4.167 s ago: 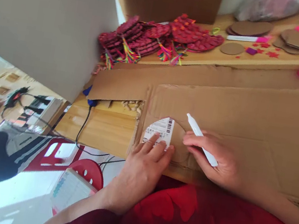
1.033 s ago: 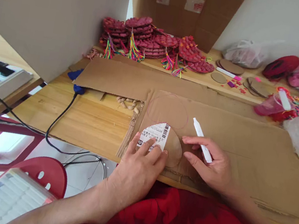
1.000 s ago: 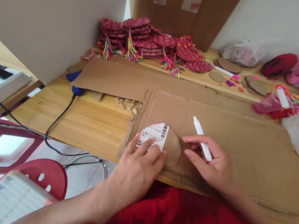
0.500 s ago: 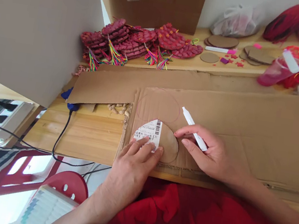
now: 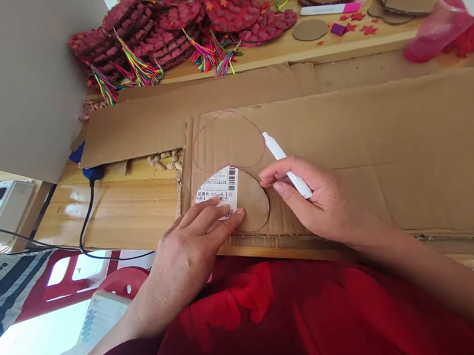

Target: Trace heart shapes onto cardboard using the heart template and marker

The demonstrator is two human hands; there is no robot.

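My left hand (image 5: 196,237) presses with spread, flat fingers on a cardboard oval (image 5: 253,201) near the front edge of a large cardboard sheet (image 5: 403,150). A white printed label (image 5: 230,191) with a barcode covers the oval's left part, partly under my fingers. Beside the oval's right edge, my right hand (image 5: 306,197) is closed around a white marker (image 5: 280,157), which slants up and left; I cannot make out its writing tip. Just beyond the oval, a thin pinkish outline (image 5: 264,146) of a similar round shape is drawn on the sheet.
Stacked dark red decorated pieces (image 5: 152,32) with colourful tassels stand at the back left. Behind the sheet lie a pink-capped marker (image 5: 329,9), cardboard discs (image 5: 310,30) and red stars (image 5: 368,30). Peanuts (image 5: 165,159) and a black cable (image 5: 87,214) are on the left.
The camera view has tilted and shifted, so the scene sits higher and further left. My left hand stays on the oval, and my right hand still holds the marker beside it.
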